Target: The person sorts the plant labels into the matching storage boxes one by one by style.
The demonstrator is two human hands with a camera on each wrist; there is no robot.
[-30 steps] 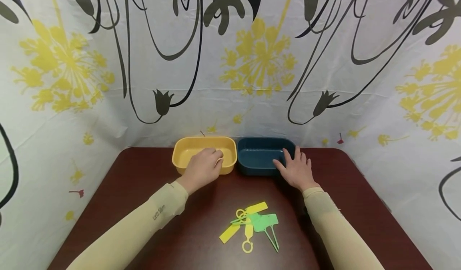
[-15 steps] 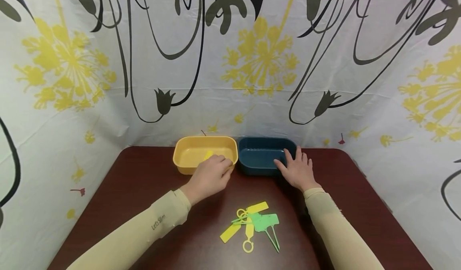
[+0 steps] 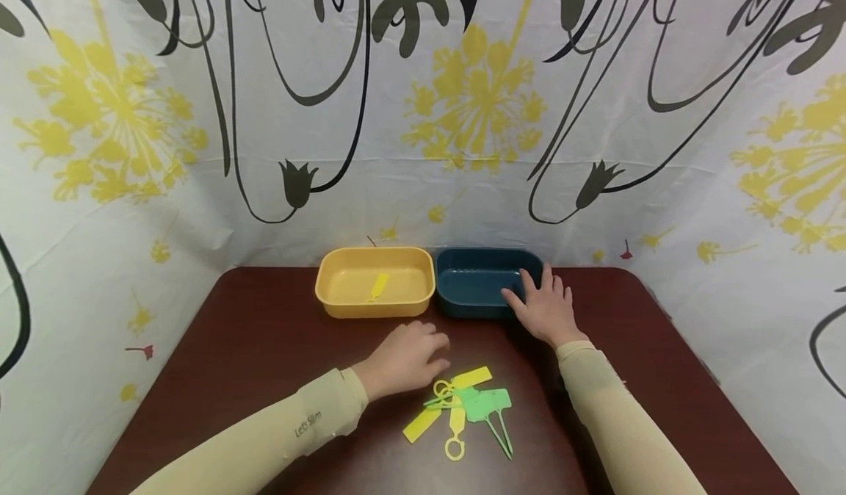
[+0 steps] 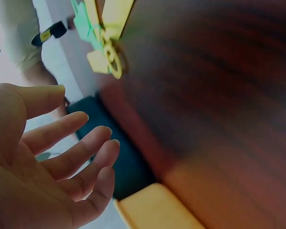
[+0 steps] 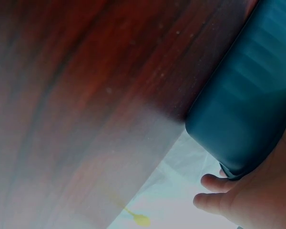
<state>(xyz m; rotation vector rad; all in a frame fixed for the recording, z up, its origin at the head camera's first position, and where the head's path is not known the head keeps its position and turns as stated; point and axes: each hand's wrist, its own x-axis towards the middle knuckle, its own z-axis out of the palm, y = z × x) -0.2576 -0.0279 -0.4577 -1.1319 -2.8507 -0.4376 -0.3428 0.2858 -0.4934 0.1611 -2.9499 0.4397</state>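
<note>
My left hand [image 3: 405, 357] hovers over the table between the yellow bin [image 3: 330, 305] and a small pile of plastic tags, its loosely bent fingers holding nothing. In the left wrist view its fingers are spread and the palm is bare. One yellow tag [image 3: 380, 286] lies inside the yellow bin. The pile combines yellow tags [image 3: 421, 426] with ring ends and green tags [image 3: 489, 404] with thin stems, partly overlapping. My right hand [image 3: 546, 311] rests with spread fingers at the right front corner of the dark blue bin [image 3: 472, 308], touching its rim.
Both bins stand side by side at the back of the dark reddish-brown table [image 3: 264, 348]. Behind them hangs a white sheet [image 3: 370, 135] printed with flowers. It borders the table at left and right too.
My left hand has come out of the yellow bin and moved toward the pile, its fingers loosening. The yellow tag in the bin has come into view. My right hand has stayed put.
</note>
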